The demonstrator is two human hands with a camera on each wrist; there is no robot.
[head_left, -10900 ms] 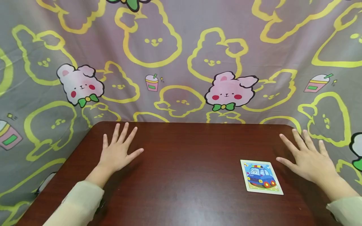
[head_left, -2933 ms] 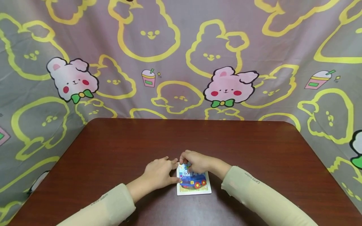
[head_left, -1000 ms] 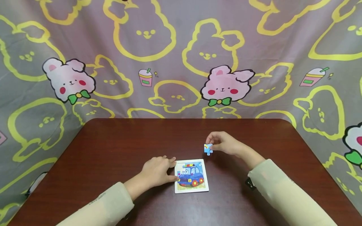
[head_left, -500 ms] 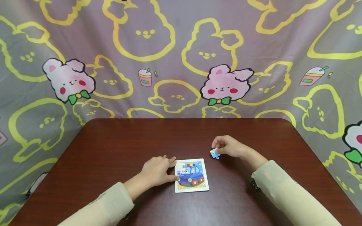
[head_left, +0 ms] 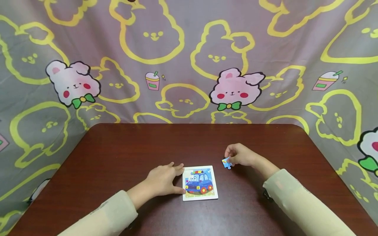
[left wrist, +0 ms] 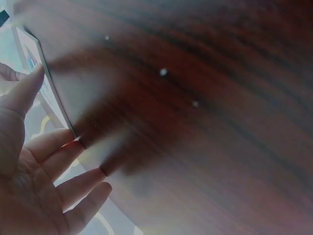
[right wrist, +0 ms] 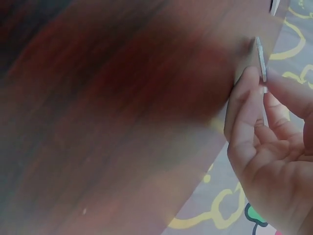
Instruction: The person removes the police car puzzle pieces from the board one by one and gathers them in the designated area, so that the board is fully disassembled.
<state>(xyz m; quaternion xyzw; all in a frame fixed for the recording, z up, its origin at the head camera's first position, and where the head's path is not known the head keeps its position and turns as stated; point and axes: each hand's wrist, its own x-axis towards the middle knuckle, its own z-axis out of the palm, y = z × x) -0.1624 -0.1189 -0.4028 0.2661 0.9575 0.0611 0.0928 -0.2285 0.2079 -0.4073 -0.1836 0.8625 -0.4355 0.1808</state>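
A square jigsaw puzzle with a white frame and a blue cartoon car picture lies at mid-table in the head view. Its upper left corner shows a pale gap where a piece is out. My left hand rests at the left edge of the frame, thumb and fingers spread and touching it; the left wrist view has the thumb at the puzzle's side. Beyond the puzzle to the right, my right hand pinches a light blue puzzle piece between thumb and fingers. The right wrist view shows that piece edge-on, low over the table.
The dark brown wooden table has rounded far corners. Behind it and along both sides hangs a grey-pink curtain printed with yellow outlines and rabbit faces.
The puzzle has moved from the right to mid-table. My right hand has lifted the upper left piece out and carried it right, lately lower and slightly nearer. The left hand stays at the frame.
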